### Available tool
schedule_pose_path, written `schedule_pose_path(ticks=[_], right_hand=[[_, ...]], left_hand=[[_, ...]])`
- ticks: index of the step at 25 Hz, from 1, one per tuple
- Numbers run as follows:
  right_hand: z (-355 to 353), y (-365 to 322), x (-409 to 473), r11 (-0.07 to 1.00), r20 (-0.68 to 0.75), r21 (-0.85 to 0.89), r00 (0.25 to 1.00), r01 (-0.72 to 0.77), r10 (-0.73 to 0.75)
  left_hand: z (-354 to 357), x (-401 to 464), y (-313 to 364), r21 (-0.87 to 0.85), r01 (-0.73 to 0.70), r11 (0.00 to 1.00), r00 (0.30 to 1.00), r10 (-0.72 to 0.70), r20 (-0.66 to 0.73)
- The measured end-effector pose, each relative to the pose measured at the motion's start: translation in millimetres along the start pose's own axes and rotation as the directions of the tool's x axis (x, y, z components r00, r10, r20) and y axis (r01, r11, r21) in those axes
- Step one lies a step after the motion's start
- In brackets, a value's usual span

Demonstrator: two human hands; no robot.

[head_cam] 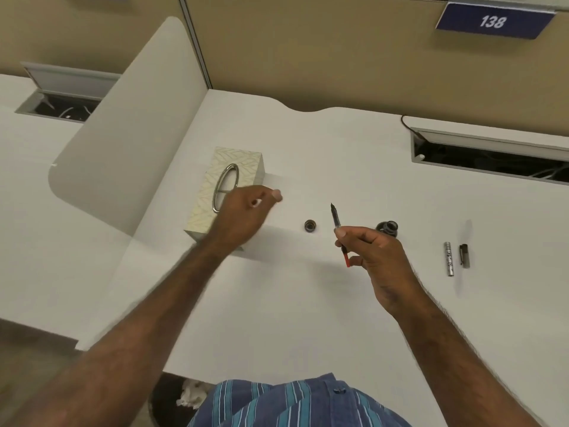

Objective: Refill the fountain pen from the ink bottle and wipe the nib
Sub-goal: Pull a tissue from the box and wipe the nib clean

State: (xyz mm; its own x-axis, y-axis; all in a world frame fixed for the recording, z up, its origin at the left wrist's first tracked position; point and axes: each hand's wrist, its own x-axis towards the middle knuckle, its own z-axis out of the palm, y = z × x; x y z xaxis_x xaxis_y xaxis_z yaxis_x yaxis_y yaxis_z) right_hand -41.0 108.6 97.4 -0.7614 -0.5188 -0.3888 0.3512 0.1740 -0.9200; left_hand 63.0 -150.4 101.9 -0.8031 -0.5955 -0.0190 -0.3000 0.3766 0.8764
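Observation:
My right hand (377, 260) holds the fountain pen's inner part (337, 220) above the white desk (308, 303). Its dark nib points away from me and its red end sticks out below my fingers. Just behind that hand stands the open ink bottle (388, 228), and the bottle's cap (309, 225) lies to its left. My left hand (243, 214) hovers over the near end of the tissue box (237, 171) with its fingers curled. A white speck shows between them, and I cannot tell what it is.
The silver pen barrel (449, 258) and the dark pen cap (465, 255) lie at the right of the desk. A white divider panel (129, 140) stands left of the tissue box. An open cable tray (492, 155) runs along the back right. A bin with crumpled tissue (191, 392) sits under the front edge.

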Motion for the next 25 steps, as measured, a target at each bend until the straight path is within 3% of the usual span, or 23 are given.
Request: schedule_pose_path(ticks=[3, 6, 11, 18, 25], right_hand=[[15, -1, 9, 1.0, 0.002, 0.027, 1.0, 0.004, -0.004], [27, 0, 16, 0.999, -0.011, 0.035, 1.0, 0.005, -0.004], [41, 2, 24, 0.999, -0.016, 0.041, 1.0, 0.002, -0.001], [53, 6, 30, 0.999, -0.045, 0.05, 0.999, -0.015, 0.017], [59, 7, 32, 0.998, -0.052, 0.056, 0.998, -0.022, 0.025]], left_hand=[[-47, 22, -30, 0.177, -0.048, 0.983, 0.988, 0.073, -0.136], [-73, 42, -57, 0.445, -0.044, 0.894, 0.977, 0.132, -0.169], [-78, 63, -76, 0.703, -0.113, 0.702, 0.993, 0.109, 0.05], [-73, 77, -81, 0.787, -0.18, 0.591, 0.984, 0.099, 0.15], [-72, 80, -82, 0.797, -0.211, 0.566, 0.977, 0.128, 0.168]])
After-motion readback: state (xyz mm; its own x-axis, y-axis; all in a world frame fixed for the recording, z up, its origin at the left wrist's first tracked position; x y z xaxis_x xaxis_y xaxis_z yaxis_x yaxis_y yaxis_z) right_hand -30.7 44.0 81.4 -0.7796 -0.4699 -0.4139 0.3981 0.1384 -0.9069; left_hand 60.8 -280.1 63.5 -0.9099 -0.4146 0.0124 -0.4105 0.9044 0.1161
